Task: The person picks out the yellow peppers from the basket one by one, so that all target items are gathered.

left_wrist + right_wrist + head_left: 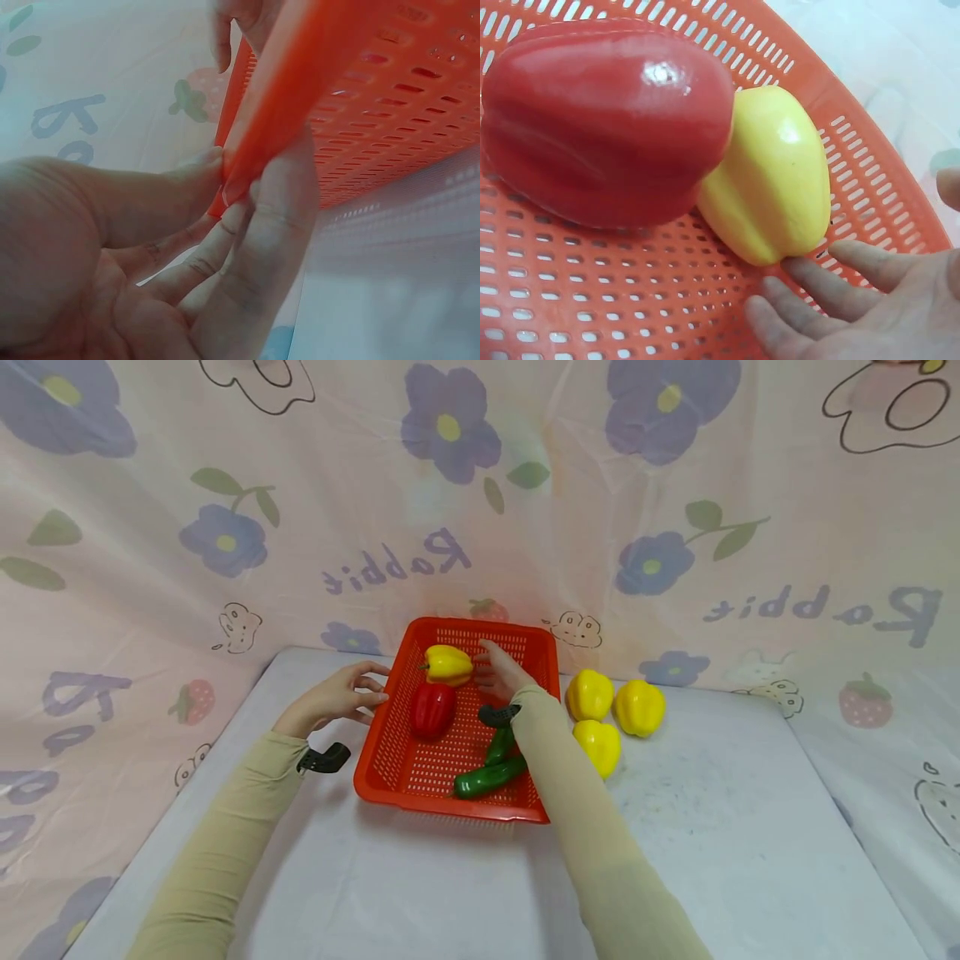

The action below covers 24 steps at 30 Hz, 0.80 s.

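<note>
Fingers [810,281] of the right hand [501,672] lie straight and spread, tips just beside the glossy yellow plastic bell pepper [772,176] inside the perforated red plastic basket [420,772]; left hand [339,695] fingers pinch its rim.

Three yellow peppers [607,718], two cucumbers [491,775]

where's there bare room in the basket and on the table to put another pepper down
In the red basket, bare mesh lies at the near left, between the red pepper and the cucumbers. The far end is crowded: the yellow pepper and right hand are there. On the table, the wide near part is free; three yellow peppers crowd the basket's right side.
</note>
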Available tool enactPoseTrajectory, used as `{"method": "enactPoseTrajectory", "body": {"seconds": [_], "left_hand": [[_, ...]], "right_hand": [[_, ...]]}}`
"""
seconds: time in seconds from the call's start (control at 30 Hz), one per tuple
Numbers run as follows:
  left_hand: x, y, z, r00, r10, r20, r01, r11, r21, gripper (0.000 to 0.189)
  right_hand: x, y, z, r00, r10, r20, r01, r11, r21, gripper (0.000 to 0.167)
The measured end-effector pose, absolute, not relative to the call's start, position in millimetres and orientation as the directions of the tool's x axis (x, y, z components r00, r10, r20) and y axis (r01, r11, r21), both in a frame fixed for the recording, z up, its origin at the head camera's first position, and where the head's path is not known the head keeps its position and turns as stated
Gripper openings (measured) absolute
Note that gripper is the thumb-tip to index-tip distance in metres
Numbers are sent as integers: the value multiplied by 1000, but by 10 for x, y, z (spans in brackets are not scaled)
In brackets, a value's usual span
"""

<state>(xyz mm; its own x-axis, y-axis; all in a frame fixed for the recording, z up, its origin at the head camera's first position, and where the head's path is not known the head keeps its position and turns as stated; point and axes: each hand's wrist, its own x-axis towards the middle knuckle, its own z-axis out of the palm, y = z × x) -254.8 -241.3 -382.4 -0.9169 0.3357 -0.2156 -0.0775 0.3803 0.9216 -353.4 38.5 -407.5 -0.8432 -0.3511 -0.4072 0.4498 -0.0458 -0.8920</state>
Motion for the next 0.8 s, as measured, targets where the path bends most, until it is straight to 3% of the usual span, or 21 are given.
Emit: {"method": "enactPoseTrajectory", "body": {"seconds": [0.43, 0.63, 0.8], "left_hand": [[-2554, -2432, -3836, -914, 345, -213, -79, 364, 928, 48], [-2561, -2436, -3844, -912, 350, -212, -78, 360, 930, 48], [-2563, -2430, -3828, -912, 348, -217, -80, 366, 927, 48]], "right_hand": [[-3516, 369, -4067, -818, -366, -443, 459, 48, -887, 58], [-3539, 346, -4100, -800, -362, -479, 458, 147, -877, 49], [-3552, 343, -4111, -784, -369, -499, 437, 243, -866, 53]]}}
